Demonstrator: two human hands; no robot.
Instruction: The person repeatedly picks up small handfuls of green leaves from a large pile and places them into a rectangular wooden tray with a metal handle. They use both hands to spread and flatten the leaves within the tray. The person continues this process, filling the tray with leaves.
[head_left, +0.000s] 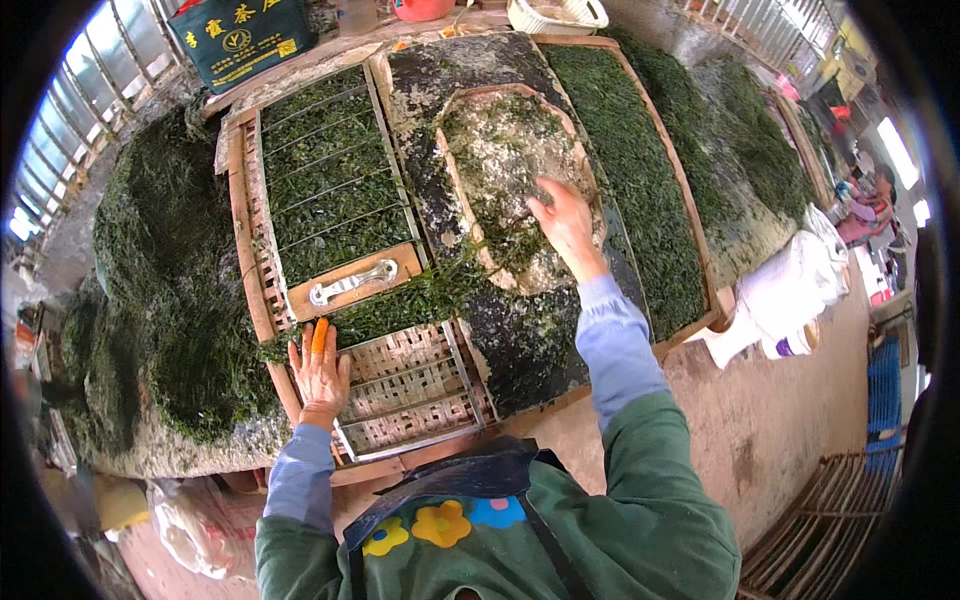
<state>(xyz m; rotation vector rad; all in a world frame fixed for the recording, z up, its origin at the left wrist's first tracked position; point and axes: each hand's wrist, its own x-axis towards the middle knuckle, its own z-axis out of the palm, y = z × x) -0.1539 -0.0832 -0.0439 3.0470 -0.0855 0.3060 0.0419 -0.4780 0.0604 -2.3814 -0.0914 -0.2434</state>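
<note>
A metal frame with crossbars (373, 161) lies on a woven mat in a wooden border, its upper part filled with chopped green leafy matter (330, 180). My left hand (321, 371), with an orange covering on one finger, rests flat at the frame's left side, just below a wooden board with a metal handle (354, 282). More greens lie below the board, and the lowest sections show bare woven mat (405, 375). My right hand (564, 217) is over an oblong shallow recess (510, 157) with scattered greens, thumb and forefinger apart, with nothing seen between them.
Large dark green heaps (172, 262) lie at the left. A wood-edged bed of greens (630, 165) is on the right, beside a white sack (787, 277). A white plastic basket (559, 16) and a dark green bag (240, 41) stand at the back. People sit far right.
</note>
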